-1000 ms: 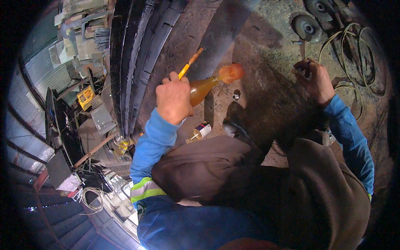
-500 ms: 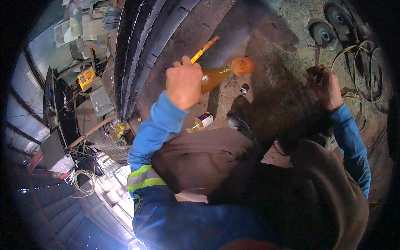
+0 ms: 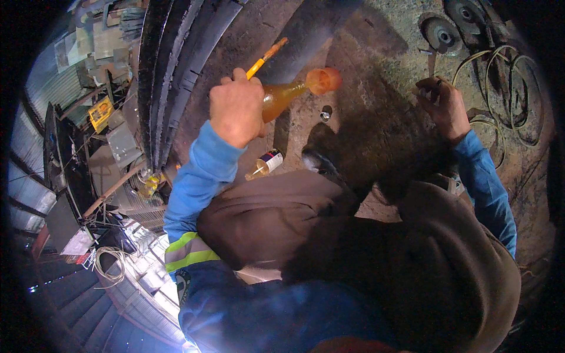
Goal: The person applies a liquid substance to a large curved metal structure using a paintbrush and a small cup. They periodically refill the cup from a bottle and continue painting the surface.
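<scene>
My left hand is wrapped round a glass bottle of amber liquid and a paintbrush with a yellow handle. The brush's bristles point up and away. The bottle is tilted on its side, with an orange translucent cup or funnel at its neck end. Off to the right, my right hand is low over the floor, fingers curled with the tips close together. Whatever sits between those fingertips is too dark and small to name. Below the left hand, a small labelled bottle lies by my knee.
Two round discs lie at the far right, beside a coiled pale cable. Dark curved metal plates rise left of my left hand. A small shiny metal piece is on the stained floor between my hands.
The whole scene has shifted left and slightly up in the picture. Both hands keep nearly the same places relative to the floor and the things around them.
</scene>
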